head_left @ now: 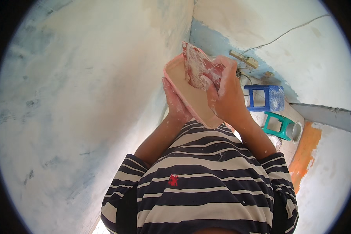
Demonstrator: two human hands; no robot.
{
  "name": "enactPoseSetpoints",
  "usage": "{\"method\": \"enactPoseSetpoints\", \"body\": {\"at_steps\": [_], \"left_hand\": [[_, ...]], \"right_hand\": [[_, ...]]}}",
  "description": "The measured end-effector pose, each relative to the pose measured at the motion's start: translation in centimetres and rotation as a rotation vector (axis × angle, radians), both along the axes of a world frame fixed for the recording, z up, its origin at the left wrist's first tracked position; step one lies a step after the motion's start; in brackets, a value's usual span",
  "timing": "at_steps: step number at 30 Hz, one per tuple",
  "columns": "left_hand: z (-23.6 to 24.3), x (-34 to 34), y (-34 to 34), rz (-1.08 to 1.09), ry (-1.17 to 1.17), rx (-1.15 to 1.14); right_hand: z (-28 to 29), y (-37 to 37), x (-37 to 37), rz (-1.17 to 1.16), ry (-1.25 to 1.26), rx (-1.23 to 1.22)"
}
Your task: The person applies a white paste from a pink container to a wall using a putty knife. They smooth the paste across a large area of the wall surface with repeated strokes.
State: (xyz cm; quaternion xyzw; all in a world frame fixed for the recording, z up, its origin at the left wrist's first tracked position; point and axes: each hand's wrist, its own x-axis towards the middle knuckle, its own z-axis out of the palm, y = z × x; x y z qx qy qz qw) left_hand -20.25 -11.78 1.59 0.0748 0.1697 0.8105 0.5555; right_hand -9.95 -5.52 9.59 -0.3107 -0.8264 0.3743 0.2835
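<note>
My left hand is closed around the side of a pink-rimmed rectangular tray, holding it up in front of my chest. Smooth beige putty covers the inside of the tray. My right hand grips the handle of a red putty scraper smeared with white. The scraper's wide blade is tilted up over the far part of the tray, and its lower edge is at the putty. Whitish residue marks the fingers of both hands.
A patchy plastered wall rises close on my left and meets another wall at a corner ahead. On the floor at right are a blue plastic stool and a green stool lying beside a round container. A power strip with a cable lies near the corner.
</note>
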Motion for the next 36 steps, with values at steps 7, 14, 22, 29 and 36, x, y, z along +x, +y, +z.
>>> {"method": "enactPoseSetpoints", "body": {"at_steps": [7,14,22,29,36], "left_hand": [[-0.2,0.0,1.2,-0.114,-0.103,0.013],[-0.6,6.5,5.2,-0.188,-0.060,0.031],[-4.5,16.0,5.3,-0.322,-0.009,-0.110],[-4.9,29.6,8.5,-0.548,0.006,-0.146],[-10.2,43.3,7.5,-0.808,-0.211,0.036]], "right_hand": [[-0.1,0.1,0.9,-0.072,-0.004,-0.052],[0.7,3.0,9.6,-0.163,0.030,-0.107],[2.3,-0.2,21.8,-0.506,0.220,-0.331],[2.1,-2.2,36.8,-0.734,0.415,-0.438],[0.2,-7.1,50.8,-0.941,0.529,-0.410]]}}
